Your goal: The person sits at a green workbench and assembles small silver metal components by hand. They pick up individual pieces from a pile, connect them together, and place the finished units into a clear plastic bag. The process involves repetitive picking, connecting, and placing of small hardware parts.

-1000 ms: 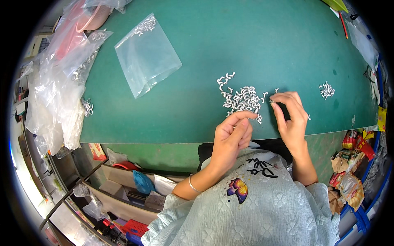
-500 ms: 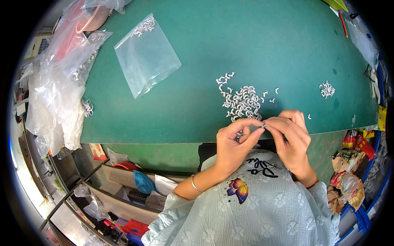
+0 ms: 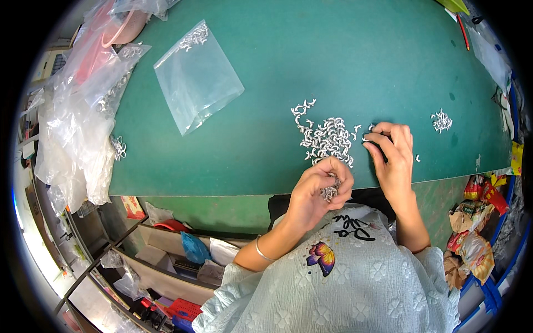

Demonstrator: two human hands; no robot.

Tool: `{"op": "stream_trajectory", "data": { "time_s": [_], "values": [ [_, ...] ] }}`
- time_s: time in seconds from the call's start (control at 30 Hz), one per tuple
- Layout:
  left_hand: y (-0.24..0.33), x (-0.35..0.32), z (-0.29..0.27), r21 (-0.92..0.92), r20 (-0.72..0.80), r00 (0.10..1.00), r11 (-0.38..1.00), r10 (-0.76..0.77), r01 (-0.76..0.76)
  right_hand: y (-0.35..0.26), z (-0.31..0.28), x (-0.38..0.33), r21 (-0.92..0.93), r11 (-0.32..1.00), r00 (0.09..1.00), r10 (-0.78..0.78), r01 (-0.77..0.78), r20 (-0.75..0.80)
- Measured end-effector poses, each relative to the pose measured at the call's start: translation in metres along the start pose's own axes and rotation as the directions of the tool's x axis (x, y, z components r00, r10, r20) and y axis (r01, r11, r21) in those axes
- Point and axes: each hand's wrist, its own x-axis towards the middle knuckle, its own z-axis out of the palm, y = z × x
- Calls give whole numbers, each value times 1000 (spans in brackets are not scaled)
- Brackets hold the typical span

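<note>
Small curved silver metal pieces lie in a loose pile (image 3: pixel 328 139) near the table's front edge, with a few strays beside it. Over the front edge, my left hand (image 3: pixel 322 191) is closed around a clump of silver metal pieces (image 3: pixel 330 192), partly hidden by its fingers. My right hand (image 3: pixel 393 152) rests on the table just right of the pile. Its thumb and forefinger pinch a curved metal piece (image 3: pixel 364 140); another stray piece (image 3: pixel 371 127) lies by the fingertips.
A clear plastic bag (image 3: pixel 200 83) with silver pieces lies on the green table (image 3: pixel 266 55). A smaller silver heap (image 3: pixel 442 121) sits at the right. Plastic bags (image 3: pixel 75 144) and a pink basket (image 3: pixel 126 29) crowd the left edge. Below stands a shelf with boxes (image 3: pixel 172 261).
My hands were together at the table edge and have parted. The left drew back, curling round its clump; the right moved forward onto the stray pieces.
</note>
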Motion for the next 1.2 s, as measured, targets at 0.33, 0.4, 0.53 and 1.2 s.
{"op": "stream_trajectory", "data": {
  "time_s": [0.33,0.4,0.53,1.2],
  "values": [
    [-7,0,3,421,-164,977,905,134,-53,-3,-2,-2,288,956,997,74,-60,-37],
    [-13,2,5,686,-117,913,697,390,-210,-17,-13,-4,462,871,985,169,-170,45],
    [-14,0,11,743,-101,877,622,470,-248,-27,-19,-6,516,855,999,30,-40,29],
    [-4,1,0,61,-15,999,997,46,-45,2,0,10,119,990,992,85,-74,-94]
  ]
}}
